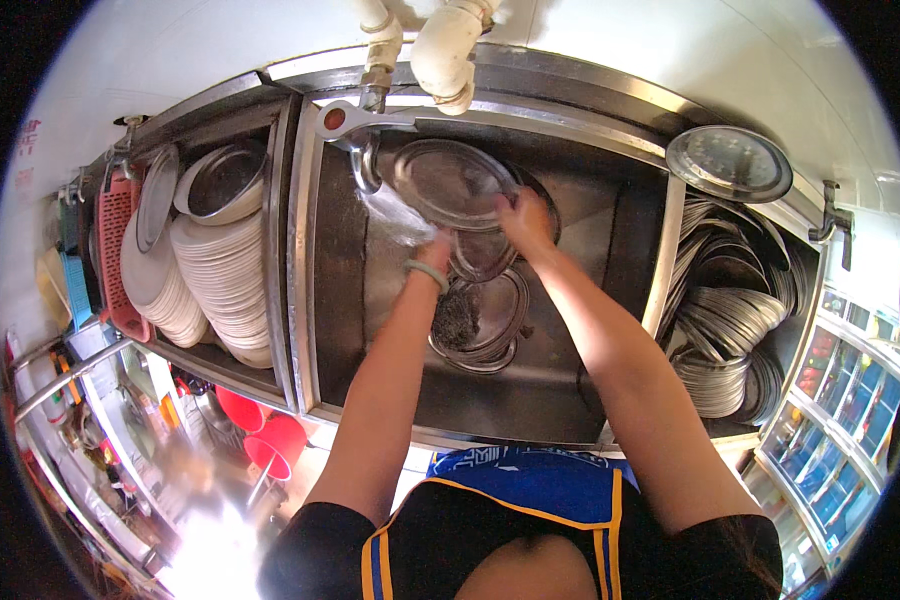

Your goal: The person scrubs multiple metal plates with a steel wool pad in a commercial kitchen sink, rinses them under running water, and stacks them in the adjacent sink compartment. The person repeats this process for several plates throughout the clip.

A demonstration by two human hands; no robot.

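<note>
My right hand [525,221] grips the right rim of an oval metal plate [450,184], tilted over the sink basin [412,397]. Water pours from the faucet [365,161] onto my left hand [436,253], which is blurred at the plate's lower edge; its fingers are partly hidden. More metal plates lie below and behind the raised one. Under my hands, a dark scouring pad [456,319] rests on a small stack of oval metal plates [491,364] at the basin's bottom.
White plates [221,277] stand stacked in the left basin beside a red plastic basket [120,255]. Metal plates [712,382] crowd the right basin. One oval metal plate [729,163] sits on its back ledge. White pipes [444,52] hang above the faucet.
</note>
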